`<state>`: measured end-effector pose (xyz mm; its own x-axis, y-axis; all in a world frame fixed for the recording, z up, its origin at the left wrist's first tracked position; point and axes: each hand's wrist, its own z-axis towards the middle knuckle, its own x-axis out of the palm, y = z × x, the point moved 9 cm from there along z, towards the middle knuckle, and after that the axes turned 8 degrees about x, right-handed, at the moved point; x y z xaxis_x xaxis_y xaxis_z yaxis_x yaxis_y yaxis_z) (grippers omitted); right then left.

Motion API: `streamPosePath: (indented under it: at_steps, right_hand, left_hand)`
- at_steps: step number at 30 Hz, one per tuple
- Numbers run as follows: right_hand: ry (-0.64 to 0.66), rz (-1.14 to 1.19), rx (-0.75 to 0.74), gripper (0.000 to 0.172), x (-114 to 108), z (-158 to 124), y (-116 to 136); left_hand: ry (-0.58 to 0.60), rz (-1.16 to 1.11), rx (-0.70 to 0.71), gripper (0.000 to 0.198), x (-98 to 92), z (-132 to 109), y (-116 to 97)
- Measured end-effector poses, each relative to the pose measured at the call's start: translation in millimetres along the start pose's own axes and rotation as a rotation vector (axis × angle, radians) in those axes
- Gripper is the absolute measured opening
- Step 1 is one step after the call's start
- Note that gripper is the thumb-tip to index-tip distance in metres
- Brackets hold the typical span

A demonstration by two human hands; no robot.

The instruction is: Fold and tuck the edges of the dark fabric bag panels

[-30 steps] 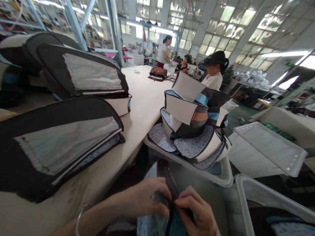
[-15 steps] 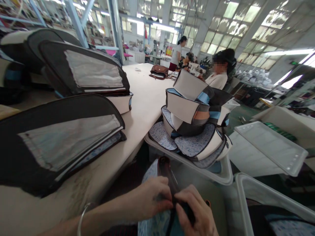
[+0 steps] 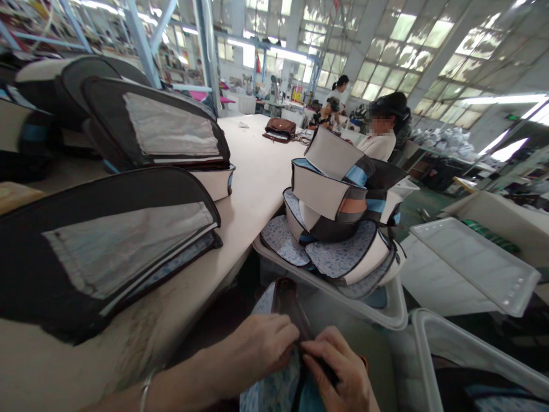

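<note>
Low at the centre, my left hand and my right hand are close together, both pinching the dark edge of a bag piece. This piece has blue patterned lining and a dark brown strip along its top. Fingers cover the part of the edge being gripped. My left wrist wears a bracelet. Beyond my hands, a stack of bag pieces in cream, black and blue, with the same patterned lining, rises from a white plastic bin.
On the pale table at my left lie large dark bag panels with light pockets. Farther back is a brown bag. Another white bin and a translucent lid are at the right. A co-worker sits beyond the stack.
My hands keep hold of the bag piece's edge and have come slightly closer together. The view has shifted a little, moving the background right and down.
</note>
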<state>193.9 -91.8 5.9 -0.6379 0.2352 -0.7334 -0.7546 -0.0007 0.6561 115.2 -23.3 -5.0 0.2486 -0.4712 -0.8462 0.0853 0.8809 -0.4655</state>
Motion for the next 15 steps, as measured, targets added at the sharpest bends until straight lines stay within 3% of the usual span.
streamPosePath:
  at_steps: [4, 6, 12, 15]
  right_hand:
    - [-0.062, -0.053, -0.071, 0.017, -2.8, -1.0, 3.5]
    - [-0.095, -0.047, -0.104, 0.017, -6.3, -2.5, 4.7]
    - [-0.216, -0.040, -0.252, 0.023, -15.1, -12.4, 15.8]
    - [-0.263, -0.073, -0.333, 0.022, -16.5, -14.7, 28.0]
  left_hand:
    - [0.099, 0.232, 0.083, 0.015, 9.5, 2.3, -13.2]
    - [0.131, 0.234, 0.106, 0.017, 8.4, 3.6, -14.6]
    - [0.047, -0.468, -0.087, 0.017, -16.3, 4.8, 11.4]
    - [0.079, -0.625, -0.124, 0.020, -17.4, 5.5, 18.4]
